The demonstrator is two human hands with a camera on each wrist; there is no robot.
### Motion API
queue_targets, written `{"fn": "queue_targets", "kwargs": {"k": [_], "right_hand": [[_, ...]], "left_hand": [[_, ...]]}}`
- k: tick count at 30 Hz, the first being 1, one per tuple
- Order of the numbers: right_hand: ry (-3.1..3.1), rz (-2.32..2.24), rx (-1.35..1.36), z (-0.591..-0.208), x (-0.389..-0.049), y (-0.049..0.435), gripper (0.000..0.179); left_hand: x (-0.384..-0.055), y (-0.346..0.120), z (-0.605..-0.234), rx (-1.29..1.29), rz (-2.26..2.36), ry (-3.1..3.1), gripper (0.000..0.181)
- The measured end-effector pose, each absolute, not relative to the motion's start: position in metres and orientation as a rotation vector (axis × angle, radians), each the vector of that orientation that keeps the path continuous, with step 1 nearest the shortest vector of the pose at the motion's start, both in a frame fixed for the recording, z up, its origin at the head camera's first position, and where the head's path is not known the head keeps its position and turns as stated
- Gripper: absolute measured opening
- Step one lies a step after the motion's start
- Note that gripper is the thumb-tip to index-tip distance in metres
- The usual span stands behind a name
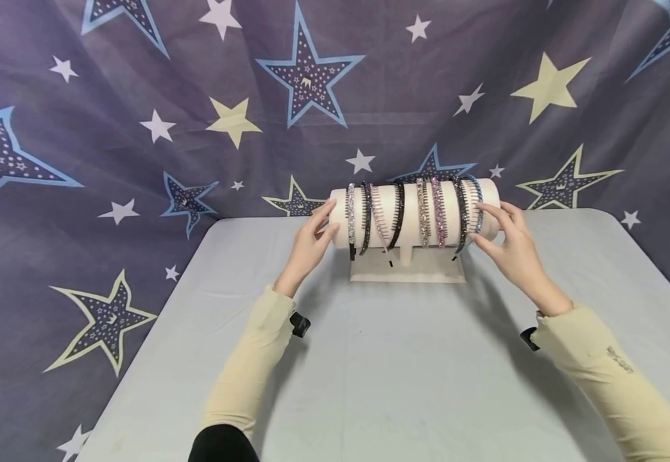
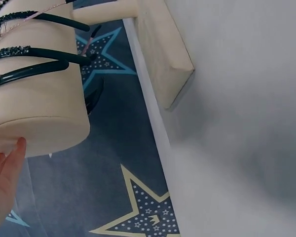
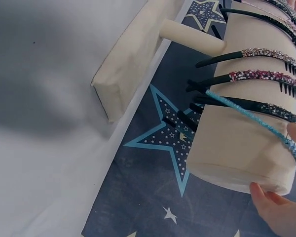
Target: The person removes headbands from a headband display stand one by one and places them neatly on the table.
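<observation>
Near the back of the table stands a cream headband display stand, its padded roll lying level on a short post. Several headbands circle the roll: silver, black, pink, gold, purple, and a blue glittery headband at the right end. My left hand is at the roll's left end, fingertips touching the end face. At the other end, my right hand has its index finger and thumb extended to the blue headband. Another finger of it touches the roll's end in the right wrist view.
A pale grey cloth covers the table. Behind it hangs a dark blue curtain with printed stars. The stand's flat base rests on the cloth. A rounded black shape shows at the bottom edge.
</observation>
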State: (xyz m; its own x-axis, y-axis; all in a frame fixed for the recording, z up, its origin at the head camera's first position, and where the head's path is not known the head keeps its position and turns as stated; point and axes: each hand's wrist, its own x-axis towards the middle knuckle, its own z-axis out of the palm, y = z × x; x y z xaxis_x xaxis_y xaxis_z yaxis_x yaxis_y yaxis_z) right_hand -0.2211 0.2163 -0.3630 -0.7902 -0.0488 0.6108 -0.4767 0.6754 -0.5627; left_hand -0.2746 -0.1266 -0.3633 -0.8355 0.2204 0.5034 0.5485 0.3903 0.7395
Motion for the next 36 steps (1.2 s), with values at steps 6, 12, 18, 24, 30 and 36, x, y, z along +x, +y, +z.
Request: {"fn": "queue_targets", "kwargs": {"k": [6,12,18,24,30,36], "right_hand": [[-2.299,1.002,0.404,-0.364,-0.224,0.215,0.054],[-2.279,1.007,0.441,-0.365,-0.225,0.223,0.054],[-2.256,1.019,0.449,-0.365,-0.223,0.23,0.055],[-2.214,0.923,0.496,-0.369,-0.224,0.231,0.061],[-2.193,0.873,0.443,-0.372,-0.223,0.233,0.059],[-2.193,0.909,0.39,-0.371,-0.222,0.234,0.059]], "left_hand": [[-0.274,-0.127,-0.36,-0.636,-1.486,-2.334,0.044],[-0.258,-0.123,-0.343,-0.622,-1.535,-2.327,0.043],[-0.251,-0.12,-0.337,-0.587,-1.531,-2.352,0.042],[-0.252,-0.121,-0.34,-0.569,-1.564,-2.348,0.043],[-0.254,-0.121,-0.344,-0.563,-1.59,-2.35,0.043],[-0.254,-0.121,-0.343,-0.568,-1.596,-2.341,0.043]]}}
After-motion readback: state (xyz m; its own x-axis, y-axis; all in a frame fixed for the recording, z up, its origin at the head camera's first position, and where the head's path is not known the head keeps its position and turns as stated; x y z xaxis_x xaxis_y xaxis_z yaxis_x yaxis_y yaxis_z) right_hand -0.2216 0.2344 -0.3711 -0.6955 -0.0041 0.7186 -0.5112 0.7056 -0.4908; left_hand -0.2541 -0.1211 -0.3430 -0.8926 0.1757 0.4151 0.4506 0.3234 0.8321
